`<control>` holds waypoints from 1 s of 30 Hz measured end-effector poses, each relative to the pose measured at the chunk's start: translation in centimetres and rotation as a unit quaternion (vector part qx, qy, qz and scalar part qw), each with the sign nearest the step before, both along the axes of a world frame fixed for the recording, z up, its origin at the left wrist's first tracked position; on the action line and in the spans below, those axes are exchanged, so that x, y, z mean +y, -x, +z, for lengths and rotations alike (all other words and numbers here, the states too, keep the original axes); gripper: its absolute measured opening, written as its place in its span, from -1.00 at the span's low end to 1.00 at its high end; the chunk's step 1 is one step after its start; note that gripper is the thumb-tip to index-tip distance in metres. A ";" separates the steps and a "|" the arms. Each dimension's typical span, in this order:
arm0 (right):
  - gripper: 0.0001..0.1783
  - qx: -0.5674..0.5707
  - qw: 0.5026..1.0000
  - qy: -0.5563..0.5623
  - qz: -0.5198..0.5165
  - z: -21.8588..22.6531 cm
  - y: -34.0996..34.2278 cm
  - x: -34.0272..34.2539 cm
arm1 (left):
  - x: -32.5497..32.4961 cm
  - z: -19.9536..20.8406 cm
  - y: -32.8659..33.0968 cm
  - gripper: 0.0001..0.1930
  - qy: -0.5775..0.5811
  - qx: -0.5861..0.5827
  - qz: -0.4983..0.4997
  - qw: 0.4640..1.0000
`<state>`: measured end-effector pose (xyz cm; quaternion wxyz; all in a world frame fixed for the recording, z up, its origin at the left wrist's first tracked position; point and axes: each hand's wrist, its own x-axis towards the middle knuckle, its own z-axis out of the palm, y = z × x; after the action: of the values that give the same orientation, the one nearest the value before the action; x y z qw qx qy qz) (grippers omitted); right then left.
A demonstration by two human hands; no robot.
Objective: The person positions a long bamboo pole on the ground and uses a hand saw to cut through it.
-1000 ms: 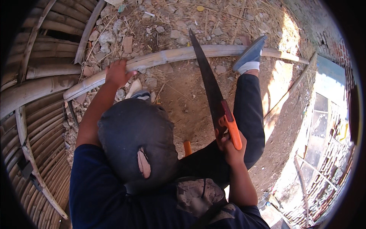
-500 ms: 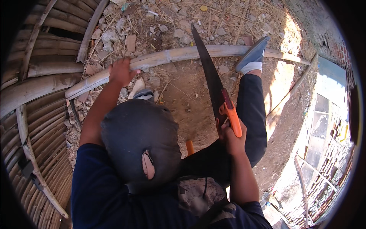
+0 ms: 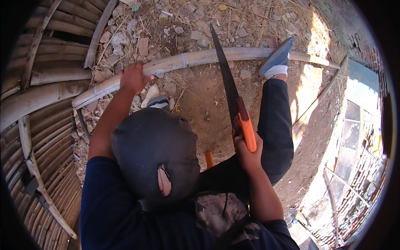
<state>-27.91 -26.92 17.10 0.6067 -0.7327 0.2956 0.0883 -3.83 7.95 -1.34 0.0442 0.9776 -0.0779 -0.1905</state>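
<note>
A long bamboo pole (image 3: 166,63) lies across the ground ahead of me. My left hand (image 3: 134,79) rests on its left part, fingers over the far side and thumb apart. In my right hand (image 3: 248,152) is a handsaw (image 3: 227,81), gripped by its orange handle. Its dark blade points away from me and crosses the pole near the middle; whether the teeth touch it I cannot tell. My right shoe (image 3: 277,58) is on the pole, right of the blade. My bent left knee, in torn dark trousers (image 3: 154,146), hides part of the ground.
Slatted bamboo (image 3: 50,137) stands along the left. Stones, broken brick and dry straw (image 3: 196,35) litter the ground beyond the pole. An orange piece (image 3: 209,159) shows partly beside my knee. On the right are a thin stick (image 3: 318,100) and a brick wall (image 3: 354,212).
My right hand and the saw handle have shifted slightly left and a little nearer to me. My left hand stays in place on the pole.
</note>
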 end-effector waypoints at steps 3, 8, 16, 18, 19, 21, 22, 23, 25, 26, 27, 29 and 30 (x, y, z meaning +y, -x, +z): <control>-0.90 0.008 1.000 0.010 0.009 -2.0 -2.8 0.0 | -0.2 0.0 -0.2 -0.22 -0.003 0.004 -0.003 1.000; -0.91 0.029 0.999 -0.026 -0.023 0.7 -1.4 -1.4 | 0.0 0.6 -0.1 -0.22 0.008 0.018 0.005 1.000; -0.93 0.016 0.999 -0.042 -0.027 0.0 -5.7 -0.1 | 0.2 0.1 0.0 -0.22 0.008 0.003 0.006 1.000; -0.90 0.033 0.999 -0.015 -0.011 0.1 -8.2 -0.4 | -0.2 0.4 -0.1 -0.22 0.017 0.015 0.006 1.000; -0.89 0.026 0.999 -0.017 -0.013 0.1 -8.7 -0.5 | -0.2 0.5 -0.2 -0.22 0.019 0.021 0.006 1.000; -0.90 0.029 0.999 0.010 0.017 -0.2 -8.3 -1.0 | -0.1 0.6 -0.2 -0.22 0.022 0.024 0.007 0.999; -0.91 0.038 0.999 0.012 0.014 0.4 -6.9 -0.9 | 0.2 0.6 0.0 -0.22 0.024 0.020 0.008 0.999; -0.91 0.047 0.999 0.014 0.012 1.2 -5.2 -0.6 | 0.5 0.6 0.0 -0.22 0.024 0.016 0.011 1.000; -0.91 0.020 1.000 0.016 0.009 1.7 -0.7 -0.7 | 0.4 0.2 -0.1 -0.22 0.022 0.006 0.004 1.000; -0.93 0.023 1.000 0.008 0.006 2.2 0.9 -0.7 | 0.2 -0.1 -0.1 -0.22 0.021 0.003 -0.001 1.000; -0.93 0.024 1.000 -0.002 0.004 2.8 2.1 -0.7 | 0.2 -0.1 0.0 -0.22 0.023 0.000 0.002 1.000; -0.92 0.016 1.000 -0.017 0.003 3.2 2.1 -0.7 | 0.3 0.1 0.1 -0.24 0.025 -0.008 0.003 1.000; -0.93 0.027 0.999 -0.020 -0.014 2.7 0.9 -0.6 | 0.3 0.2 0.1 -0.24 0.021 -0.004 0.006 1.000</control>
<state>-28.84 -27.55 19.76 0.6146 -0.7134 0.3198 0.1055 -3.94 8.22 -1.13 0.0652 0.9777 -0.0763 -0.1842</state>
